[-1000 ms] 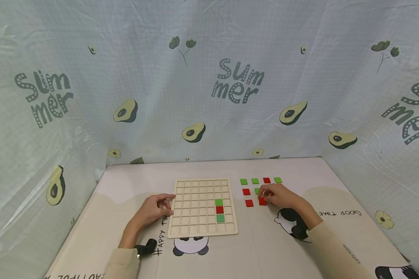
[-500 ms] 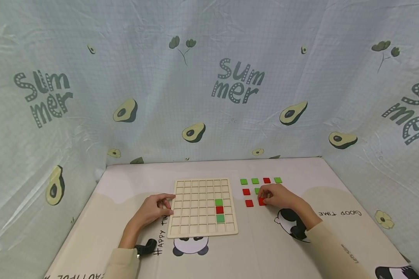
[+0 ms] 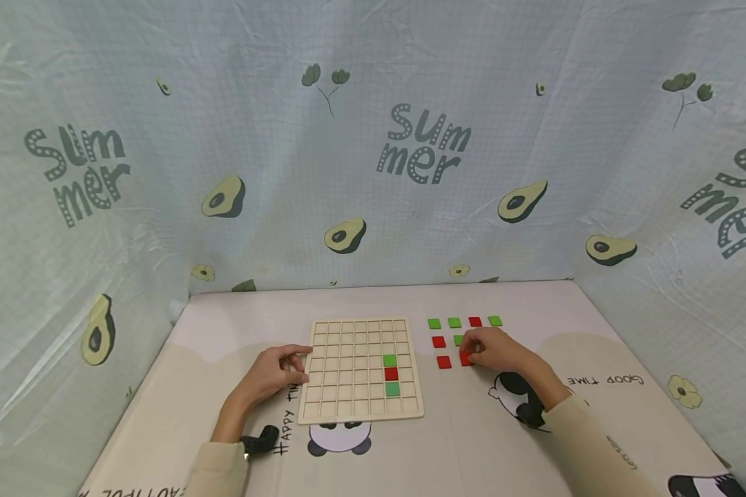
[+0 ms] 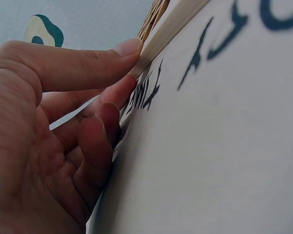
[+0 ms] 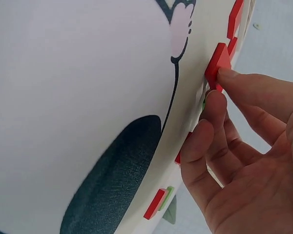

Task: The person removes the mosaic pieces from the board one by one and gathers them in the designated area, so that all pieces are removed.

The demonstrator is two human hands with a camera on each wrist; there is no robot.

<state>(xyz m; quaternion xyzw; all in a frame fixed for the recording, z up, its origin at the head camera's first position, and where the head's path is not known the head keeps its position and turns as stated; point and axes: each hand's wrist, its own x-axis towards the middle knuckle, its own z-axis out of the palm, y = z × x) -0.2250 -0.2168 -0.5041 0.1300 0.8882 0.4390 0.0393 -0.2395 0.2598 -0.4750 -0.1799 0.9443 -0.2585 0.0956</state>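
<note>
In the head view a square wooden grid board lies on the table, with a green, a red and another green tile in one column near its right side. My left hand rests at the board's left edge, thumb and index fingertips touching it, the other fingers bent. Thumb and fingers of my right hand pinch a red square tile, which stands tilted in the right wrist view. To its left lies a red tile, and a green tile is partly hidden behind the fingers.
Beyond the right hand runs a row of green and red tiles, including a red tile and a green tile. Another red tile sits nearer the board. A printed cloth covers the table; patterned curtains enclose it.
The red tile at the right fingertips has shifted very slightly left. Both hands, the board and the other tiles stay practically where they were.
</note>
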